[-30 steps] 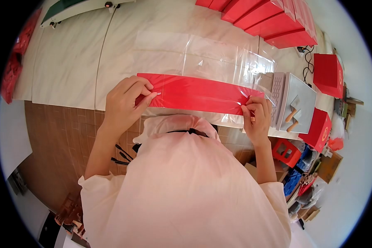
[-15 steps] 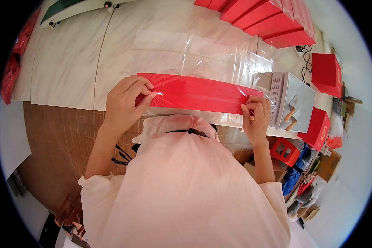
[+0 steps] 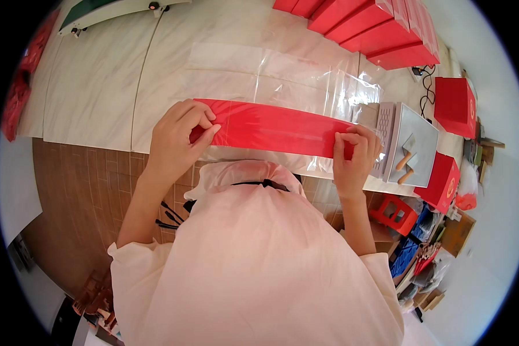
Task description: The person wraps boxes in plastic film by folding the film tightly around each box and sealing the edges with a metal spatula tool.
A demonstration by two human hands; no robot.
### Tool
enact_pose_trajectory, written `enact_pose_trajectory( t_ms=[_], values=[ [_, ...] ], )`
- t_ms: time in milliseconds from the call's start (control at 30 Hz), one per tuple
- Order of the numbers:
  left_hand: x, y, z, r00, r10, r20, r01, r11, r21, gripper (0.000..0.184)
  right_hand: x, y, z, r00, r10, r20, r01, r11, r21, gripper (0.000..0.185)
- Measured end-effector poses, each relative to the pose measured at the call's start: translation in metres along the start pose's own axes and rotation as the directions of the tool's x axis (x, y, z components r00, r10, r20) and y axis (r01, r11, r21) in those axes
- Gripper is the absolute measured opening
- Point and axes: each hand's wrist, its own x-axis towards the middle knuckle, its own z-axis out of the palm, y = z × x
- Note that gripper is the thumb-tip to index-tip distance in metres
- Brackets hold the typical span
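A long, flat red box (image 3: 277, 128) lies across the near edge of the table, its glossy face suggesting clear film over it. My left hand (image 3: 181, 131) is at its left end, thumb and forefinger pinched together on the film. At the right end, my right hand (image 3: 356, 158) pinches the film the same way, with faint creases spreading from the fingertips. Behind the box, a wide sheet of clear plastic film (image 3: 294, 78) is spread on the table and catches the light. What lies under my palms is hidden.
Just right of my right hand sits a grey-white machine (image 3: 416, 147) with two wooden-handled scrapers on top. Red boxes (image 3: 380, 37) are stacked at the back right, and more stand by the wall. A green-topped device (image 3: 92, 14) is at the back left.
My right hand has shifted slightly, its fingers now more bent and pinched at the box's right end. The left hand has barely moved, and the box tilts a little more down to the right.
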Motion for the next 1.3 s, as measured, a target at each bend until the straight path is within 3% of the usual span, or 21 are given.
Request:
enact_pose_trajectory(
  t_ms=[167, 300, 433, 500, 633, 700, 800, 900, 1100, 1200, 1300],
  values=[
    [-0.002, 0.000, -0.002, 0.997, -0.057, 0.050, 0.057, 0.998, 0.002, 0.017, -0.009, -0.032, 0.017, 0.998, -0.038, -0.056, 0.050, 0.975, 0.217, 0.026],
    [-0.002, 0.001, -0.001, 0.996, -0.085, 0.039, 0.085, 0.996, -0.002, 0.017, 0.003, -0.062, 0.028, 0.965, -0.240, 0.104, 0.186, 0.909, 0.373, 0.042],
    [-0.004, 0.000, -0.001, 0.998, -0.049, 0.033, 0.048, 0.999, 0.015, 0.018, 0.011, -0.091, 0.044, 0.961, -0.253, 0.112, 0.192, 0.900, 0.390, 0.041],
    [-0.010, -0.010, 0.003, 0.999, 0.029, 0.030, -0.031, 0.998, 0.052, 0.020, 0.016, -0.095, 0.051, 0.977, -0.164, 0.134, 0.105, 0.925, 0.365, 0.042],
    [-0.016, -0.027, 0.013, 0.974, 0.200, -0.101, -0.195, 0.979, 0.064, 0.022, 0.027, -0.094, 0.048, 0.973, -0.175, 0.151, 0.114, 0.932, 0.343, 0.042],
    [-0.013, -0.028, 0.011, 0.920, 0.384, -0.081, -0.361, 0.909, 0.207, 0.023, 0.025, -0.088, 0.051, 0.960, -0.235, 0.150, 0.174, 0.925, 0.338, 0.037],
    [-0.018, -0.035, 0.012, 0.899, 0.438, -0.025, -0.417, 0.871, 0.260, 0.023, 0.021, -0.084, 0.054, 0.962, -0.251, 0.104, 0.196, 0.906, 0.376, 0.028],
    [-0.018, -0.026, 0.011, 0.873, 0.482, -0.072, -0.429, 0.832, 0.352, 0.017, 0.021, -0.078, 0.061, 0.967, -0.253, 0.041, 0.212, 0.878, 0.430, 0.021],
    [-0.011, -0.013, 0.014, 0.964, 0.215, -0.158, -0.187, 0.967, 0.174, 0.017, 0.037, -0.078, 0.058, 0.962, -0.262, 0.081, 0.202, 0.876, 0.439, 0.014],
    [-0.011, -0.007, 0.011, 0.988, 0.088, -0.125, -0.066, 0.983, 0.171, 0.017, 0.035, -0.081, 0.058, 0.967, -0.238, 0.095, 0.176, 0.886, 0.430, 0.015],
    [-0.011, -0.005, 0.011, 0.990, 0.058, -0.129, -0.037, 0.987, 0.155, 0.018, 0.035, -0.083, 0.060, 0.970, -0.221, 0.099, 0.158, 0.889, 0.430, 0.016]
  ],
)
